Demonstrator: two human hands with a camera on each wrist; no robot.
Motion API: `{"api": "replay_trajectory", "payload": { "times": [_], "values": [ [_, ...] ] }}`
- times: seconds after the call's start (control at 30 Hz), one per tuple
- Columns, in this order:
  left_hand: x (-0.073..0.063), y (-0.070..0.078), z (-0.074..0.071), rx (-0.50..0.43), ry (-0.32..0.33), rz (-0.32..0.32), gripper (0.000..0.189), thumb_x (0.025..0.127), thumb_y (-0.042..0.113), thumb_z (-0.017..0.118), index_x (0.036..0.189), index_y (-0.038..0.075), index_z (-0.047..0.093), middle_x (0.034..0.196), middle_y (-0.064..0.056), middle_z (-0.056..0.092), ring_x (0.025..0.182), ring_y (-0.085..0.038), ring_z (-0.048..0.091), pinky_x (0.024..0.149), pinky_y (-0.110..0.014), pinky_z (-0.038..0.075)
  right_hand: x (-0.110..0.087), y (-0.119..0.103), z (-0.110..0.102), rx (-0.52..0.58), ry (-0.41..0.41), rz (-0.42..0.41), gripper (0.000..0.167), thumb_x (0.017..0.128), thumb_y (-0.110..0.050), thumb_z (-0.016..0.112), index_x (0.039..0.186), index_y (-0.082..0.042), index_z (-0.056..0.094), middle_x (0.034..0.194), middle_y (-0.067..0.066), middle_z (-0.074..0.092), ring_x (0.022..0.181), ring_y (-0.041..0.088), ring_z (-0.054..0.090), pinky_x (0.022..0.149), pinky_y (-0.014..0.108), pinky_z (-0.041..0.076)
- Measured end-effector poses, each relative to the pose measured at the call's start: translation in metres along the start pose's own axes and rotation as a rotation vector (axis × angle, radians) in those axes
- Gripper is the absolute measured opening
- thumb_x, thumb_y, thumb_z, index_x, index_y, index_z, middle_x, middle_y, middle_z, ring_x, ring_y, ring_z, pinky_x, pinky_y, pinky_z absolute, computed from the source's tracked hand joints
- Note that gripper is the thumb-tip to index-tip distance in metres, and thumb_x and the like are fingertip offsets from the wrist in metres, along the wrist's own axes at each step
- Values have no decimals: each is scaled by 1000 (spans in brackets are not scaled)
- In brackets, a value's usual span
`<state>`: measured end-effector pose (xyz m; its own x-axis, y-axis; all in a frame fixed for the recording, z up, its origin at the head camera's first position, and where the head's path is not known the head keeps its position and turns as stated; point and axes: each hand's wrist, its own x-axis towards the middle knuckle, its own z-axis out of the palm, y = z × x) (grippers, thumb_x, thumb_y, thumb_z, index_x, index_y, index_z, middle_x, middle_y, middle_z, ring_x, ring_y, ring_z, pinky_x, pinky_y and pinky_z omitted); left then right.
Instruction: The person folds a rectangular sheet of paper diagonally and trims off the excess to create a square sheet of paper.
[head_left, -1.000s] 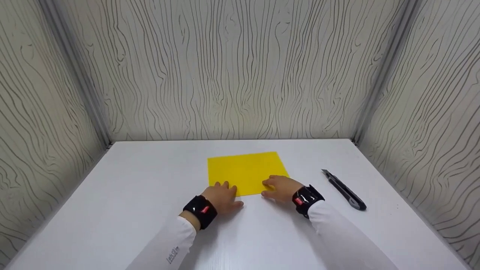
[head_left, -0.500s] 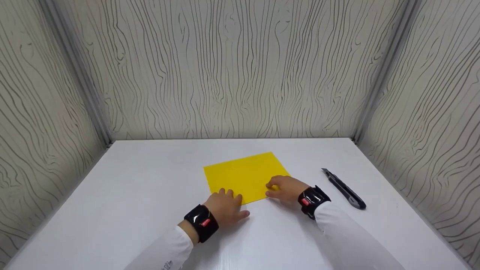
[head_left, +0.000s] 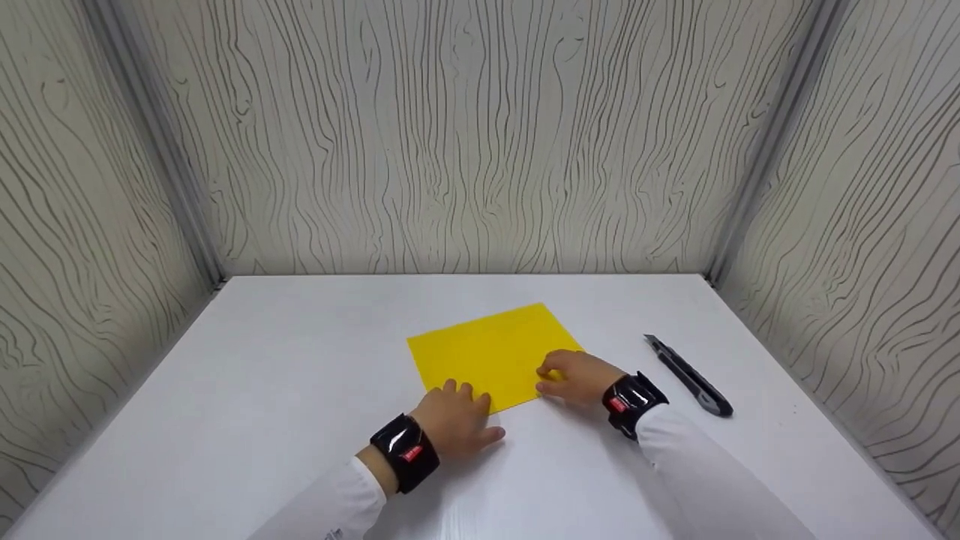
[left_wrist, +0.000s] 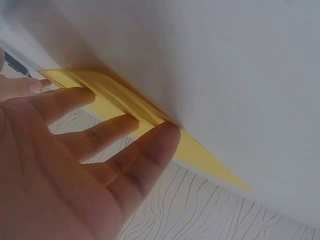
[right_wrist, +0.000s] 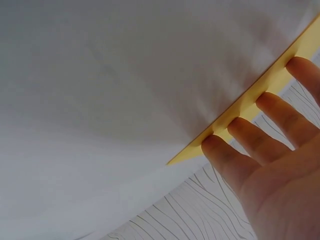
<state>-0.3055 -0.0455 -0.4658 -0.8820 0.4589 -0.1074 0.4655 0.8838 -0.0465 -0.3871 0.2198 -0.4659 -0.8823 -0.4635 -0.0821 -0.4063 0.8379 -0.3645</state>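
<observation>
A yellow rectangular sheet, apparently paper, lies flat on the white table, turned at an angle. On its near left edge rest the fingertips of my left hand, with the thumb apart on the bare tabletop. My right hand touches the sheet near its right end, its fingers bent a little. In the left wrist view, the fingers of the left hand reach onto the yellow sheet. Seen from the right wrist, several spread fingertips of the right hand press on the sheet.
A black and grey utility knife lies right of the right hand, its tip pointing away. The white table meets wood-grain patterned panels at the back and sides.
The sheet has turned, its left end coming nearer and its near edge shifting right. Both hands moved slightly right with it, the left one also nearer. The knife has stayed put.
</observation>
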Motion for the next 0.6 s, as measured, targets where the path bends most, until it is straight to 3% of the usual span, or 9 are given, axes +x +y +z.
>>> {"api": "replay_trajectory", "payload": {
  "times": [0.3, 0.6],
  "values": [
    [-4, 7, -3, 16, 31, 68, 71, 105, 72, 49, 144, 16, 68, 130, -15, 72, 117, -38, 65, 103, -51, 59, -1, 1, -1, 20, 23, -3, 32, 105, -39, 72, 121, -11, 74, 133, 13, 74, 132, 36, 67, 120, 57, 48],
    [-9, 12, -5, 1, 33, 82, 70, 106, 71, 48, 145, 16, 68, 136, -16, 71, 125, -40, 65, 107, -54, 58, 2, 8, 5, 40, 48, 2, 29, 103, -40, 74, 117, -14, 74, 129, 11, 77, 122, 33, 71, 115, 57, 52]
  ]
}}
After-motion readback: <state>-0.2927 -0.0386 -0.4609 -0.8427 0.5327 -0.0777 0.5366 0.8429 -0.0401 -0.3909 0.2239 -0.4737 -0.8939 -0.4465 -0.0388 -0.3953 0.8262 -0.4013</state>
